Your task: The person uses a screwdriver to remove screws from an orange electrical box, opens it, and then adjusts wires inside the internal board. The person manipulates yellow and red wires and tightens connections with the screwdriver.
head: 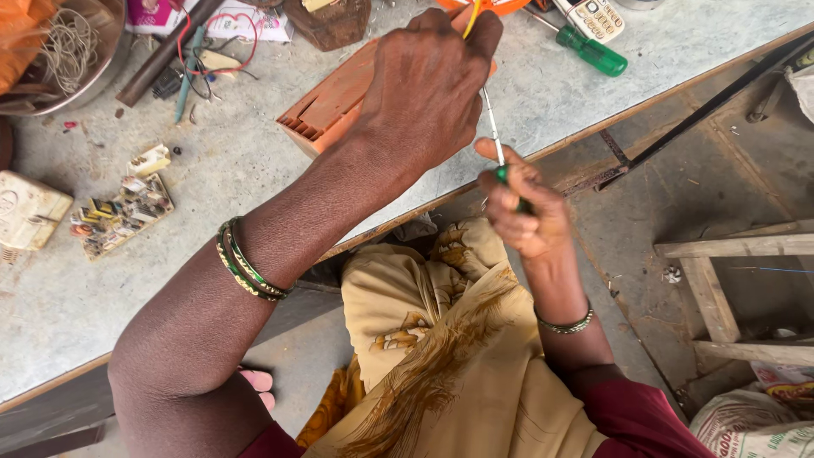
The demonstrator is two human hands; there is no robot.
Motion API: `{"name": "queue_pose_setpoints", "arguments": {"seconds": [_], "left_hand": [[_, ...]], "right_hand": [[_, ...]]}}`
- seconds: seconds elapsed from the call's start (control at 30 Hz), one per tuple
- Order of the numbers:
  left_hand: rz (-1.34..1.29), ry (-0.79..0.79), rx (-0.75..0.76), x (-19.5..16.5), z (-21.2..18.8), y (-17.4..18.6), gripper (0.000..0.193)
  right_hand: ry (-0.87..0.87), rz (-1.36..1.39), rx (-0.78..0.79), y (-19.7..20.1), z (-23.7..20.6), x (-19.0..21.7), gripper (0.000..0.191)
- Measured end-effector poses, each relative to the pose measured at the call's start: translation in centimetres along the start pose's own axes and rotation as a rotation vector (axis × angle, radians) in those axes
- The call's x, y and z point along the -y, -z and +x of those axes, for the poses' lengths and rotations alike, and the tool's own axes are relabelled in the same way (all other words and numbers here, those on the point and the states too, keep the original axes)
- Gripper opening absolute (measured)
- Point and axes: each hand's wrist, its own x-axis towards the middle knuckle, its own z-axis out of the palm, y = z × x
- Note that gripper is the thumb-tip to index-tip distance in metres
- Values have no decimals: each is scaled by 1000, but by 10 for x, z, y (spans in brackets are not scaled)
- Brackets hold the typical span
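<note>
Green-handled screwdriver point(500, 161) is being gripped by the right hand point(521, 208), tip working under the left hand point(428, 80), which is pinching a yellow wire point(471, 19); work unfinished.

Daylight lay flat and even over a pale grey desk point(212, 170), its top scuffed and dusty, a thin wooden strip edging it. The desk stretched away left of the grip and beyond it. Right of the grip the floor point(670, 195) was bare grey concrete, gritty with small debris. A dark metal bar point(704, 110) ran slantwise across it. Lower right of the grip stood a rough wooden frame point(721, 280), with a printed woven sack point(755, 424) beneath.
</note>
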Motion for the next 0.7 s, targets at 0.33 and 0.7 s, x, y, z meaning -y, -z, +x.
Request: {"name": "queue_pose_setpoints", "arguments": {"seconds": [0.33,0.7], "left_hand": [[-57,-21,-45,6,0,-1,45],[-93,7,-35,14,0,8,52]], "right_hand": [[727,-1653,-391,22,16,-20,41],[801,-1172,-468,14,35,23,7]]}}
